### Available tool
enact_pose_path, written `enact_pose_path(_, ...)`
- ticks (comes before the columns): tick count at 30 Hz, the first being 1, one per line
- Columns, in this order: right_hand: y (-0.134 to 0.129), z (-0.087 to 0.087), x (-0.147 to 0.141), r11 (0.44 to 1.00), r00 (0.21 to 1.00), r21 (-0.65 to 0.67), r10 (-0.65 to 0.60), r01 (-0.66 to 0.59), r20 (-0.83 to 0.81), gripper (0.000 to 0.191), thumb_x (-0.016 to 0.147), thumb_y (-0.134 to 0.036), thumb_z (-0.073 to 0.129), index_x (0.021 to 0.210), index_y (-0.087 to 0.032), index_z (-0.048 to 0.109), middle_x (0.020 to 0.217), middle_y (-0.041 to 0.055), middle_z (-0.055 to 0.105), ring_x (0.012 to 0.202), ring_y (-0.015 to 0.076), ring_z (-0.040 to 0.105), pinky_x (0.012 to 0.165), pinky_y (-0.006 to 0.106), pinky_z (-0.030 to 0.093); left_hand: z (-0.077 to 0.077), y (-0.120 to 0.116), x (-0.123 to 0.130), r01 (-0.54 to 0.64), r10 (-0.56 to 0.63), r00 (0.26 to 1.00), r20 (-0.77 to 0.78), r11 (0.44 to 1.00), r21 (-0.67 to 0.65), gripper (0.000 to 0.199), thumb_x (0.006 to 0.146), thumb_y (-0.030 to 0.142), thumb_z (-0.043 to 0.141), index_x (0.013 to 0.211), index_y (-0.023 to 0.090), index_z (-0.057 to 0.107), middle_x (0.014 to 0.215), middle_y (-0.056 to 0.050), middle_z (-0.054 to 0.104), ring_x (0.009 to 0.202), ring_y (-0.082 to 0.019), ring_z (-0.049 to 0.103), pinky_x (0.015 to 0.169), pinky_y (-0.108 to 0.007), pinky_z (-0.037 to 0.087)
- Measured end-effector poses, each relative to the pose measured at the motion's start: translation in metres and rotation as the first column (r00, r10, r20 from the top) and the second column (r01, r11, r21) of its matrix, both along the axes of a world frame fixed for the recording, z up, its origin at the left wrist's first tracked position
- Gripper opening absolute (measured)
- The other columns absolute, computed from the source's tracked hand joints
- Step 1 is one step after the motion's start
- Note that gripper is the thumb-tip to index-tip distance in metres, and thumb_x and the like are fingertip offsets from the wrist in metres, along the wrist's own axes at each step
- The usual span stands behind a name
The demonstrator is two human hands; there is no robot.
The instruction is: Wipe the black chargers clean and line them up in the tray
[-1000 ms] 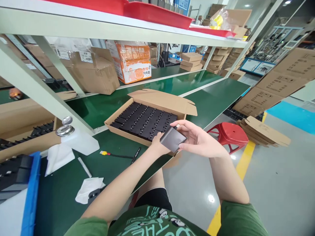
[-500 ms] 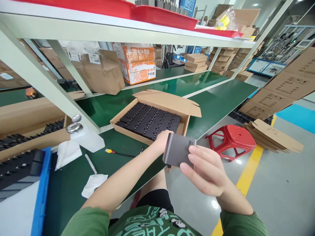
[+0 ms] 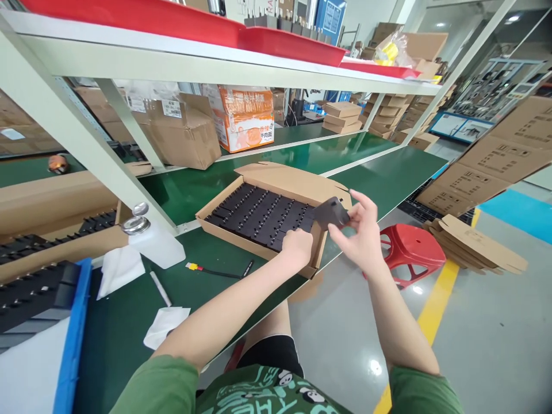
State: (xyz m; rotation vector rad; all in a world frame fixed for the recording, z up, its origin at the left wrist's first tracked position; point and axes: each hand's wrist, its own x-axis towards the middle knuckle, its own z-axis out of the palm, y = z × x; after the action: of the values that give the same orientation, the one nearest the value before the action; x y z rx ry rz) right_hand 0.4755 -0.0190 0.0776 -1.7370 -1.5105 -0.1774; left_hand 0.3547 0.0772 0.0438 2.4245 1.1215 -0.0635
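Note:
Between the thumb and fingers of my right hand point(image 3: 359, 230) is a dark grey block point(image 3: 331, 214), tilted over the right end of an open cardboard box point(image 3: 233, 241). Rows of black parts point(image 3: 263, 213) with small shiny pins fill most of that box. My left hand point(image 3: 297, 248) is closed at the box's front right, over the last row; whatever its fingers hold, if anything, is hidden. A short black cable point(image 3: 219, 272) with a yellow end lies on the green table in front of the box.
On the left are a white pump bottle point(image 3: 155, 244), white cloths point(image 3: 166, 325), a white pen point(image 3: 160, 288) and a blue-edged tray point(image 3: 73, 345). A shelf post point(image 3: 103, 149) rises behind the bottle. A red stool point(image 3: 411, 247) stands right, beyond the table edge.
My right hand has moved up and forward with the block, from over the table edge to the box. My left hand has parted from the block and moved down to the box's front right.

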Motion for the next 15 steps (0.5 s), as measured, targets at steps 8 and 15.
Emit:
enact_pose_path(8,0.11,-0.029,0.044,0.803,0.95,-0.51,-0.235,0.309,0.206,0.032,0.094,-0.04,0.065,0.113,-0.015,0.064,0.116,0.0077,0.065,0.104,0.0207,0.064,0.092,0.043,0.055,0.036,-0.001,-0.031,0.006,-0.006,1.0,0.0,0.986,0.165,0.036,0.092,0.042,0.067,0.116,0.015,0.063,0.121,-0.01,0.064,0.11,-0.024,0.063,0.091,-0.044,0.056)
enact_pose_path(15,0.128,-0.055,0.047,0.849,0.943,-0.48,-0.065,0.224,0.326,0.031,0.094,-0.04,0.066,0.108,-0.012,0.066,0.11,0.0084,0.068,0.101,0.0201,0.066,0.091,0.042,0.056,0.093,-0.022,-0.206,-0.38,0.233,0.896,0.378,0.842,0.383,0.026,0.092,0.044,0.061,0.094,0.018,0.066,0.1,-0.004,0.067,0.098,-0.023,0.064,0.088,-0.037,0.051)
